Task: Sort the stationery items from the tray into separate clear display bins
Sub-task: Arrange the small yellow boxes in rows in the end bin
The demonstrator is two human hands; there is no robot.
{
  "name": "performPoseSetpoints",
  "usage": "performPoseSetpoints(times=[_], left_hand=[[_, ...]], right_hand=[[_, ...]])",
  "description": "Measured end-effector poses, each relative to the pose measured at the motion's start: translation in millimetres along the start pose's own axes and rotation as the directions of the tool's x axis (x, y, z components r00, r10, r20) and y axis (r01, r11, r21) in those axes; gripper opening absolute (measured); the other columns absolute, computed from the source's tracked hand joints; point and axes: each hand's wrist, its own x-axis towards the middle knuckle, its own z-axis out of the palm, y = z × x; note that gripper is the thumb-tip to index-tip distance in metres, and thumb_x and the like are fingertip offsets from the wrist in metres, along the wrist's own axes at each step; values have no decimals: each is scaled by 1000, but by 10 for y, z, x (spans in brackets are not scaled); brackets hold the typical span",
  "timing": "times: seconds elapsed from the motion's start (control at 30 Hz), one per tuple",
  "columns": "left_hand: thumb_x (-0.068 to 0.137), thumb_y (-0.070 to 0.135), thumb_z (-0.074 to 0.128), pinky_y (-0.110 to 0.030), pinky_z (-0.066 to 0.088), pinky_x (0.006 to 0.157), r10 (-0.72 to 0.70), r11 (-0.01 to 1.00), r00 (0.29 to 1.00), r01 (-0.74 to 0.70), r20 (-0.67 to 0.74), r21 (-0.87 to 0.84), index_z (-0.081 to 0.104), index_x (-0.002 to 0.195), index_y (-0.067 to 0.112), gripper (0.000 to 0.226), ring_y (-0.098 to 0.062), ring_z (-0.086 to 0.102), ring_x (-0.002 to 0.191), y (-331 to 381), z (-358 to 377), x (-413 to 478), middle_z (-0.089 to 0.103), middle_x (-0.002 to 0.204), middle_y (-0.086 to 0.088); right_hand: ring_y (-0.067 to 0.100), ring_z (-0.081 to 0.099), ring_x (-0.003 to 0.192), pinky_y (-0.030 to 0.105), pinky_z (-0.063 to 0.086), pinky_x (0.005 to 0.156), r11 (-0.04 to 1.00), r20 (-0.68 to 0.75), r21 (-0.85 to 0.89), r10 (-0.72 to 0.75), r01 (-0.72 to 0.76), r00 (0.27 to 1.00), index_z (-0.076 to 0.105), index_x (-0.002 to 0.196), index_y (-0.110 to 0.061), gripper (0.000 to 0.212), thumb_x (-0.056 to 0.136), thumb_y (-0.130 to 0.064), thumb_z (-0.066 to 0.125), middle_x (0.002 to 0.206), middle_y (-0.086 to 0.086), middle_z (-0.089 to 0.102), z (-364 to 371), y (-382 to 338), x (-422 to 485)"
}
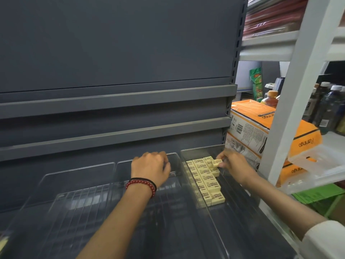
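Note:
Three clear display bins stand side by side on a grey shelf. The right bin (pixel 220 217) holds several cream erasers (pixel 205 179) in neat rows along its left side. My right hand (pixel 236 165) reaches into the back of that bin and pinches one cream eraser (pixel 217 162) just above the far end of the rows. My left hand (pixel 150 168) rests curled in the middle bin (pixel 173 155), near its back wall, next to the divider; I cannot see anything in it. The left bin (pixel 78 176) shows nothing inside.
Grey shelf rails (pixel 115 131) and a back panel rise behind the bins. To the right stand a white rack post (pixel 285 101), orange-and-white cartons (pixel 253 126), bottles (pixel 328 107) and a clear tray (pixel 315 156) on the rack shelf.

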Motion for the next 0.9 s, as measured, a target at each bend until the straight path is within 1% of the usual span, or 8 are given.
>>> performPoseSetpoints(times=[0.13,0.27,0.33,0.4,0.57,0.7,0.83,0.9], left_hand=[[93,41,41,-29,47,75,-36,999,999,37,27,-17,60,102,33,23,-11,62,90,-25,-4,7,67,94,13],[93,41,41,-26,46,68,-57,998,997,59,52,-38,61,101,33,22,-10,62,90,-21,-5,-1,67,95,14],[93,40,42,-26,47,68,-64,997,996,67,56,-49,61,101,33,22,-10,62,90,-18,-10,1,67,95,14],[93,40,42,-26,47,68,-64,996,996,67,60,-51,61,101,33,22,-10,62,89,-11,-14,5,67,95,14],[93,39,42,-26,46,69,-60,996,996,63,65,-57,61,101,33,21,-11,62,89,12,-27,-8,67,94,14],[93,39,42,-26,46,68,-65,996,997,67,43,-54,61,100,33,21,-12,63,89,13,-65,-52,67,93,13],[92,39,42,-28,44,76,-32,999,997,32,63,-10,62,102,32,23,-13,62,96,6,-116,-214,68,99,12],[91,40,43,-29,43,78,-59,998,997,60,54,-5,62,102,32,24,-12,62,99,-76,-154,-314,68,101,12]], right_hand=[[15,57,90,22,43,77,991,71,-34,133,-131,989,65,99,-11,14,88,-3,65,97,3,61,51,57,26],[20,61,99,30,48,90,984,32,-18,178,-178,983,63,108,-10,21,87,-7,67,101,6,64,115,63,46],[20,60,98,27,46,89,982,10,21,188,-188,982,60,118,-5,33,87,-8,69,102,7,66,136,52,46],[18,61,101,27,44,92,981,-8,73,180,-179,984,57,125,-3,41,87,-9,69,107,8,68,165,43,33],[13,65,106,23,49,92,995,5,74,73,-73,997,62,118,-9,29,89,-13,67,111,2,70,191,77,-22],[17,54,120,29,43,99,991,44,-129,-13,19,999,52,132,-14,49,89,-32,67,131,1,58,85,4,-96],[17,54,114,35,45,94,867,8,-455,-224,203,975,55,125,-24,38,93,-44,53,122,-3,60,-73,-381,-198],[17,56,112,35,45,92,813,-7,-527,-296,248,955,57,121,-25,34,95,-44,49,118,-4,63,-110,-661,-242]])
